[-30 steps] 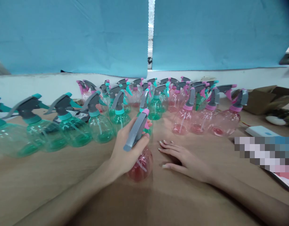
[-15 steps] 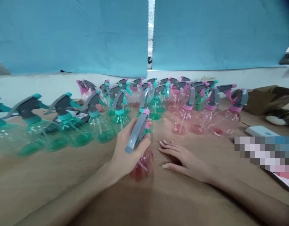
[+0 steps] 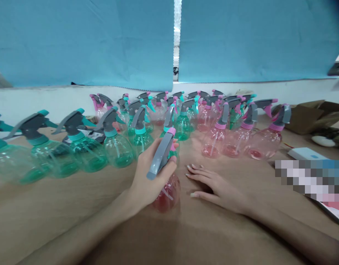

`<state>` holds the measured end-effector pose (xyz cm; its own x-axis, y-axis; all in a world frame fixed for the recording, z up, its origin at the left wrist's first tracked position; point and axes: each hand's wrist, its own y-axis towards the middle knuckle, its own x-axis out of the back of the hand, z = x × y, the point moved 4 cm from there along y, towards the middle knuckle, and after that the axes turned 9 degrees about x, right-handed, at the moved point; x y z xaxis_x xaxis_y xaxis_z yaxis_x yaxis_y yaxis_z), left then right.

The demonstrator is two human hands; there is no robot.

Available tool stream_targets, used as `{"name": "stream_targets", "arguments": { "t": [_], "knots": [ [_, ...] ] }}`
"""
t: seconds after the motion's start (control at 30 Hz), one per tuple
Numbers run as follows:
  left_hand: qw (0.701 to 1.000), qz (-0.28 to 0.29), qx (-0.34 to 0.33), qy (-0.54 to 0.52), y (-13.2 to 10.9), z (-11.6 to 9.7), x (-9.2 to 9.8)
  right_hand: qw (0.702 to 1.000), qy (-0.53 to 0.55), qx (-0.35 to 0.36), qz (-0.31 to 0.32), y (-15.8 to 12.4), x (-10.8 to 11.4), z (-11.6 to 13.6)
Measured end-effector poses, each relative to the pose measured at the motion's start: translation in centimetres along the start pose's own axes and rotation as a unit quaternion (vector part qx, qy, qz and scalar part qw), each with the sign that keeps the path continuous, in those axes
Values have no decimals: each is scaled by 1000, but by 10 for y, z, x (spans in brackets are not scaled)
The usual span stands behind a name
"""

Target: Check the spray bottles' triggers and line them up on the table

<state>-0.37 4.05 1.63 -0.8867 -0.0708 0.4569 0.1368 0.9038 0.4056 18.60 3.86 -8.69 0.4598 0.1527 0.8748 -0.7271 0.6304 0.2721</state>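
My left hand (image 3: 147, 173) is wrapped round the neck of a pink spray bottle (image 3: 168, 197) with a grey and pink trigger head. The bottle stands on the table in front of me, and my fingers partly cover its trigger and collar. To its right, my right hand (image 3: 213, 186) lies on the tabletop with fingers stretched out, holding nothing. Just beyond the left hand stands a green spray bottle (image 3: 143, 138) in a row of green ones. Past the right hand is a pink spray bottle (image 3: 213, 143).
Several green spray bottles (image 3: 88, 154) line the left side; pink ones (image 3: 264, 143) stand right, with mixed colours behind. A brown cardboard box (image 3: 310, 116), a small white box (image 3: 307, 154) and a flat, blurred-out item (image 3: 315, 184) lie right. Blue cloth (image 3: 86, 44) hangs behind.
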Motion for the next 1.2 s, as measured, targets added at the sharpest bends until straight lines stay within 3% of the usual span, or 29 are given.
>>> {"name": "stream_targets", "arguments": {
  "t": [0.93,1.2],
  "knots": [
    [1000,2,16,-2,-1,3,1,1000,-3,5,-2,0,0,1],
    [999,33,29,-15,1,-1,3,1000,8,11,-8,0,1,1]
  ]
}}
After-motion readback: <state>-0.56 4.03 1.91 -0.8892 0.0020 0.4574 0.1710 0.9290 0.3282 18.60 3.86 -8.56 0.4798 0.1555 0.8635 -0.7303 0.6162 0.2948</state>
